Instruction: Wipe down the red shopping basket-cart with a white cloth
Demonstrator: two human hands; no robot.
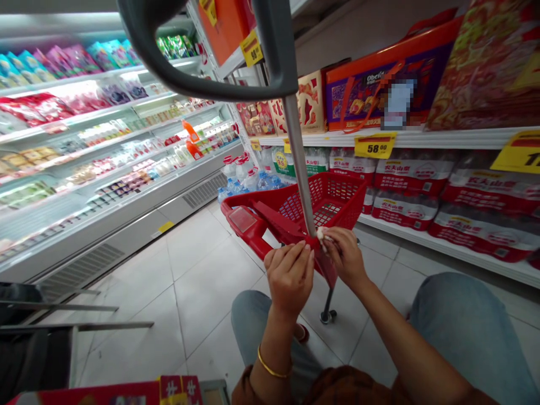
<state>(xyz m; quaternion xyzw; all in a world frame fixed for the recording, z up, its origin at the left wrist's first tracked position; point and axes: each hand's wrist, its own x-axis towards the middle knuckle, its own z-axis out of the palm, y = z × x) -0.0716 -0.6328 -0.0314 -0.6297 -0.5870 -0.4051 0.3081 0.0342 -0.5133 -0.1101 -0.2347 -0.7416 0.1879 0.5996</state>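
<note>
In front of me stands a red plastic shopping cart (276, 219) with a mesh basket. A metal pole (300, 163) rises from its near edge to a grey loop handle (219, 90). My left hand (290, 273) is closed, its fingers curled on the cart's red edge just left of the pole's foot. On the other side, my right hand (346, 253) pinches a small crumpled whitish cloth or tissue (321, 233) against the foot of the pole. The fingers partly hide the cloth and the red part beneath it.
Open chilled shelves (105, 135) line the left. On the right, a shelf (405, 138) carries gift boxes, with shrink-wrapped bottle packs (405, 209) below. A caster (328, 316) touches the tiled floor (202, 281). Metal legs (113, 325) jut in at left; red boxes (181, 388) lie at the bottom.
</note>
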